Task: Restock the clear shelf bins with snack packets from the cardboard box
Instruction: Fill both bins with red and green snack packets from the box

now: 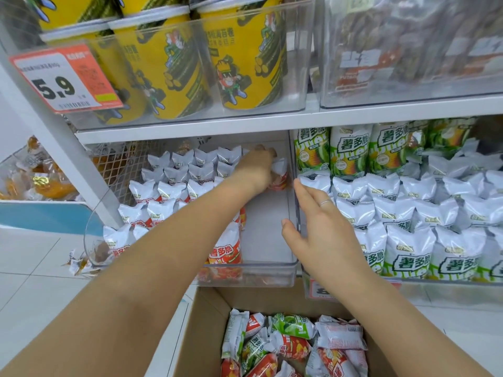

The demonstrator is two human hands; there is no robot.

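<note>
My left hand (258, 165) reaches deep into the clear bin (272, 268) on the lower shelf and grips a red-and-white snack packet (280, 175) at the back right of it. Rows of red packets (174, 186) fill the bin's left side; its right side is bare floor. My right hand (318, 221) is open, fingers straight, touching the bin's right wall. Below, the cardboard box (206, 317) holds several loose red and green packets (288, 346).
The neighbouring bin to the right holds green-and-white packets (408, 213). On the shelf above stand yellow tubs (174, 66) behind a 5.9 price tag (65, 80), and a bin of dark snacks (408, 50). A white shelf post (62, 148) stands left; tiled floor below.
</note>
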